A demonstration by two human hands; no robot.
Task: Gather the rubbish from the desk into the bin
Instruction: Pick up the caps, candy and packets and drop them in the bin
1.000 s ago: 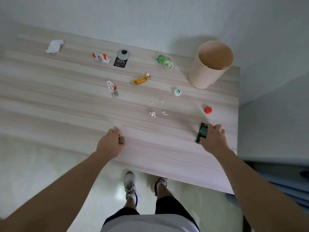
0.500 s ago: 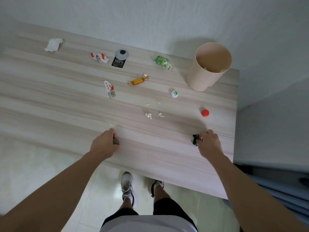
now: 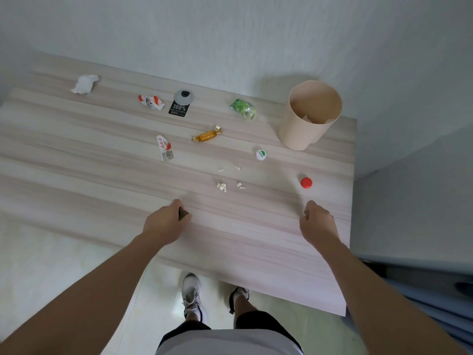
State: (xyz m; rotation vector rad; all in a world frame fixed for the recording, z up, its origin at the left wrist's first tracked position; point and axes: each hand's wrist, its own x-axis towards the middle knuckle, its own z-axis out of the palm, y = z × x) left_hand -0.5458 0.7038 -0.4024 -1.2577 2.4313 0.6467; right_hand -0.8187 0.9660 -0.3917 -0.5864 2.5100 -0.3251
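The beige bin (image 3: 302,129) stands at the desk's back right with scraps inside. My left hand (image 3: 163,222) is curled round a small brown scrap (image 3: 183,214) near the front edge. My right hand (image 3: 317,222) is closed over a dark green wrapper, of which only a sliver shows by the fingers. Loose on the desk lie a red cap (image 3: 306,182), a white cap (image 3: 261,154), white crumbs (image 3: 222,187), a gold sweet (image 3: 206,135), a green wrapper (image 3: 243,108), two red-and-white wrappers (image 3: 151,101) (image 3: 164,147), a black tag (image 3: 178,109) and a white tissue (image 3: 84,84).
The wooden desk (image 3: 102,175) ends in a right edge just past the bin and red cap. A grey cable grommet (image 3: 183,96) sits in the top by the black tag. Behind the desk is a white wall. My feet stand on the floor under the front edge.
My right hand has crumpled the dark green wrapper into its fist, so it is nearly hidden now. My left hand still holds its brown scrap. The view shifted slightly.
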